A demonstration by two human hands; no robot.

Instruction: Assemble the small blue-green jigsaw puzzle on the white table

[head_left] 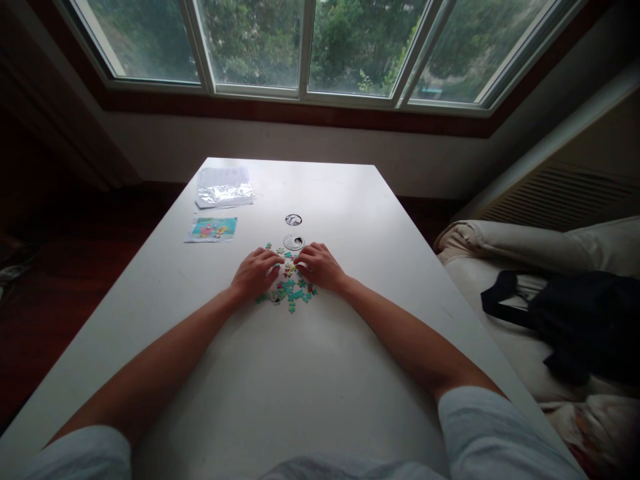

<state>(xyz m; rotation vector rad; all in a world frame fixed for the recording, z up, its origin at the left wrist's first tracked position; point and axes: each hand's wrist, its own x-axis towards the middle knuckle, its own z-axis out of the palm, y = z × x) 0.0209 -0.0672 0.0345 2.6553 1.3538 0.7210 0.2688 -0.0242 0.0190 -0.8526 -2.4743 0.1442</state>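
A loose pile of small jigsaw puzzle pieces (295,293), mostly teal with some yellow and red, lies on the white table (300,387). At the pile's left side is my left hand (254,273), fingers curled and a small puzzle piece showing at its fingertips. My right hand (321,268) faces it from the right, thumb and fingers bent together around a puzzle piece that is mostly hidden. Between the two hands sit a few yellowish pieces. Just beyond the fingertips rests a round tin (294,242), with a second round metal part (293,219) behind it.
A colourful cartoon picture sheet (215,229) lies at the left, below a clear plastic bag with papers (225,187). Past the table's far edge is a window (305,53). On the right, a pale sofa (500,253) holds a dark bag (585,320).
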